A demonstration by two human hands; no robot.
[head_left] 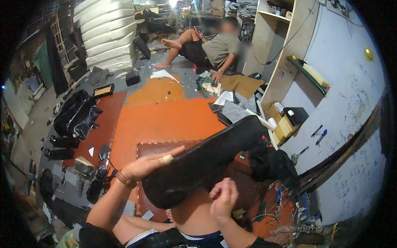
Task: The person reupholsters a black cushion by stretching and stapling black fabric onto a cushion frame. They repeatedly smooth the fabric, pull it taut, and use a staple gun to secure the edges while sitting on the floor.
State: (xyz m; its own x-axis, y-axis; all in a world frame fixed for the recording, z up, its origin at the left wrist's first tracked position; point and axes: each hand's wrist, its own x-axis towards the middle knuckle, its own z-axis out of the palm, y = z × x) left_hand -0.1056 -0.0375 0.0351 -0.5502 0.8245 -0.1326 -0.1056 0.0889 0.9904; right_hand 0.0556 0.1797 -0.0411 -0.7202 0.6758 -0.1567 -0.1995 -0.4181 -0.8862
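A long black padded piece [198, 169], like a covered armrest or bolster, slants across my lap, its near end low and its far end raised to the right. My left hand [151, 165] lies against its left end, fingers stretched out flat along the edge, a light wrap round one finger. Just below the piece is my right hand [224, 196], its fingers curled together; whatever they may hold is too small to make out. Loose black cloth [275, 167] bunches at the padded piece's far end.
Orange sheeting [165, 122] covers the floor ahead. Black padded pieces [74, 113] lie on the left, with scraps [237, 107] ahead right. Another person [215, 47] reclines beyond, near stacked white foam [108, 35]. Tools and wires [285, 206] lie at right, beside a marked white panel [347, 115].
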